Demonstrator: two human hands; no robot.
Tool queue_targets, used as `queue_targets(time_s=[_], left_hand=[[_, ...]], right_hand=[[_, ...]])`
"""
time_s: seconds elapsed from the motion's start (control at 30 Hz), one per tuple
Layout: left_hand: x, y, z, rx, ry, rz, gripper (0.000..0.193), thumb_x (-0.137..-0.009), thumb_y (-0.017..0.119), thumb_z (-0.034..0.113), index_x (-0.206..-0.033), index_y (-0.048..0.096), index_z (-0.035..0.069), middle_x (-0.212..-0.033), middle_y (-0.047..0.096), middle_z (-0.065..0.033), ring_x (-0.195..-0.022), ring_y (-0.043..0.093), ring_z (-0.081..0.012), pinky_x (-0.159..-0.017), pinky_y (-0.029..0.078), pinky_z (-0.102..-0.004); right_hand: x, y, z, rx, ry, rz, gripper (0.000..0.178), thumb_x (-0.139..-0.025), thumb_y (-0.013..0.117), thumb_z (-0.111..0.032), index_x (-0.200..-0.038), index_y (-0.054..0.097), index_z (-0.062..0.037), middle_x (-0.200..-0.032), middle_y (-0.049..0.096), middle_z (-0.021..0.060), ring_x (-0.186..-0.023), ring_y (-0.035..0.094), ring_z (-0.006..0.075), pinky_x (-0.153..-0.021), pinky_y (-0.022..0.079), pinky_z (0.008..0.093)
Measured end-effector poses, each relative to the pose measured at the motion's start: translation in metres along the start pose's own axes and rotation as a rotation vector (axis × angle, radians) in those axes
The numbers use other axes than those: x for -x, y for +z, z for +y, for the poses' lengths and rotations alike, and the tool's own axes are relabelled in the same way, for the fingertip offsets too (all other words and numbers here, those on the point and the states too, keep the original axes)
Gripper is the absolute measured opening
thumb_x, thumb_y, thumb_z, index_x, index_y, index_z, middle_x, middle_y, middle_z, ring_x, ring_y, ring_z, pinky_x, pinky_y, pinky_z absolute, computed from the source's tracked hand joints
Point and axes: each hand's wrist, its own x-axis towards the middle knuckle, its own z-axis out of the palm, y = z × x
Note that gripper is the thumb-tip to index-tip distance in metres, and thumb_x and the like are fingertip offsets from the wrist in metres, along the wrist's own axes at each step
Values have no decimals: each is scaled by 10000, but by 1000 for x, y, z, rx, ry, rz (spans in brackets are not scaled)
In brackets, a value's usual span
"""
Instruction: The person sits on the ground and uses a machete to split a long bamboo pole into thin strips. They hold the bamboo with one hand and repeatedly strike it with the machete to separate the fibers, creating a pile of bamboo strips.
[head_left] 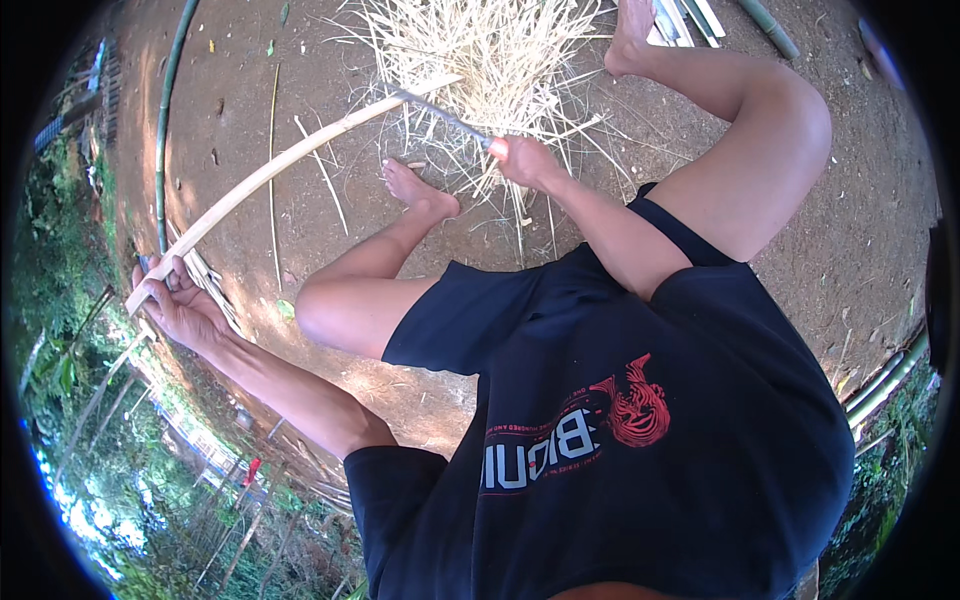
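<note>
Your strip (pixel 270 169): smooth, matt, wood-like
Your knife blade (pixel 445 113): dull metal
Shavings (pixel 490 45): dry, wood-like
Your shirt (pixel 720 400): matt cloth
Ground (pixel 860 200) beneath you: rough earth

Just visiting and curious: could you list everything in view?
Long strip: one, pale tan, upper left
Knife: one, grey blade, upper centre
Shavings: one pile, pale yellow, top centre
Poles: several, green, left and right
Cut strips: uncounted, pale, top right and left
Thin sticks: at least two, tan, left
Ground: brown, throughout
Plants: uncounted, green, both edges
Small item: one, red, unclear, lower left
Left hand: one, gripping the long strip
Right hand: one, holding the knife
Legs: two, bare, bent
Feet: two, bare, beside the shavings
Shirt, shorts: black, centre
</note>
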Motion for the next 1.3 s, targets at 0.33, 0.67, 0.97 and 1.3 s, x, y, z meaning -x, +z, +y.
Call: queue_targets(time_s=[0.33,0.67,0.97,1.3], left_hand=[[-7,1,-2,46,-6,-6,397,-945,591,148,-1261,436,-36,-1101,603,-186,-854,654,-211,-862,594,-342],[-17,15,-9,-84,-17,335,252,-920,664,181,-964,529,-27,-862,620,-109,-695,609,-173,-708,594,-310],[-17,36,-9,-189,64,408,265,-919,673,188,-989,473,27,-708,570,-59,-497,484,-102,-487,530,-261],[-12,33,-7,-250,34,379,273,-930,658,192,-979,481,-11,-782,591,-102,-599,530,-138,-537,516,-270]], right_hand=[[-30,6,39,83,-64,175,332,-817,601,-224,-1101,622,-52,-937,687,222,-868,680,335,-794,521,433],[10,-18,-9,-133,4,94,333,-791,605,-162,-1066,660,17,-877,690,219,-761,687,317,-711,533,404],[28,-5,-53,-22,-367,92,266,-836,578,-108,-1085,619,-23,-764,663,170,-615,640,264,-584,525,410],[-13,-13,-17,8,-74,5,344,-844,596,-163,-1151,600,-9,-938,675,183,-839,675,279,-761,534,399]])
